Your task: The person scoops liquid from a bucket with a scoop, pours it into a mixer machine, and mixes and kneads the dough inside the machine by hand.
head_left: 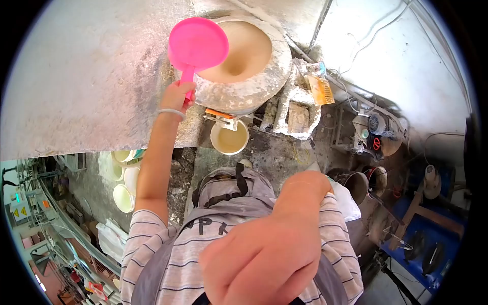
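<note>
My left hand [178,96] is wrapped round the handle of a pink dipper [198,44]. The dipper is held out over the left rim of a crusted round basin [277,76]. Inside the basin, tan liquid [246,48] dips to a hollow in the middle. Close to the camera, my right hand [264,256] is raised in front of my chest with its fingers curled in. Its fingertips are turned away from view, so whether anything is in them is hidden.
A white bucket [230,138] with pale liquid stands below the basin. Right of it are a crusted block-shaped trough [299,117] and an orange brush-like piece [320,90]. More buckets [123,198] stand at left. A motor [377,123] and metal drums [356,185] are at right.
</note>
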Demonstrator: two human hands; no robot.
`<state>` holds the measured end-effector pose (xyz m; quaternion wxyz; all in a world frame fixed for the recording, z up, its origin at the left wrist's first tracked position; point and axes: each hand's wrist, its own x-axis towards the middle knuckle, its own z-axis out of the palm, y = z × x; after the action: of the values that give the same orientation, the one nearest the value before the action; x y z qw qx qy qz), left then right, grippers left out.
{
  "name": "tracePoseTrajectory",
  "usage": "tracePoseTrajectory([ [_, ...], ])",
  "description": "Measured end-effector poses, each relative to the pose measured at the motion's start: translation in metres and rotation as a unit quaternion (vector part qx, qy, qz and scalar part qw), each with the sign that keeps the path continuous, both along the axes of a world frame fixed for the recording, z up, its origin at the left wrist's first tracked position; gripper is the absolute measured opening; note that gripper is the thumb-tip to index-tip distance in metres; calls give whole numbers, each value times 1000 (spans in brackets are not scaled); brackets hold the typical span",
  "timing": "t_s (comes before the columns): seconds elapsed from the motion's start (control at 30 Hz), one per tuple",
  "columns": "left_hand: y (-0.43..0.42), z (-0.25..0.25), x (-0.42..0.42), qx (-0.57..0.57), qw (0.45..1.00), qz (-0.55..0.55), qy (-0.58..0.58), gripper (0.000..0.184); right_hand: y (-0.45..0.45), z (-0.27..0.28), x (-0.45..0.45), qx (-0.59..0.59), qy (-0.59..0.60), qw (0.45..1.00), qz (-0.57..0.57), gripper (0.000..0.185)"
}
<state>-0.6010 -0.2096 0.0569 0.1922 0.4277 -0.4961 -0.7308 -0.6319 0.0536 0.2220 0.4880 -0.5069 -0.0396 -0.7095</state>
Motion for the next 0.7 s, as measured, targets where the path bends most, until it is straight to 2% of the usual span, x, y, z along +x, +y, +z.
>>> tracePoseTrajectory([
  [0.4,-1,-23,-11,-111,993,2,-48,21,-6,-8,-4,-86,8,996,20,12],
  [0.5,-3,-28,-13,-157,985,6,-78,19,-6,-4,-10,-72,3,997,28,11],
  [0.6,-4,-27,-16,-224,967,12,-118,20,-12,-9,-13,-106,22,994,19,10],
  [0.7,-9,-32,-17,-283,952,39,-115,20,-13,-9,-14,-93,15,995,35,11],
])
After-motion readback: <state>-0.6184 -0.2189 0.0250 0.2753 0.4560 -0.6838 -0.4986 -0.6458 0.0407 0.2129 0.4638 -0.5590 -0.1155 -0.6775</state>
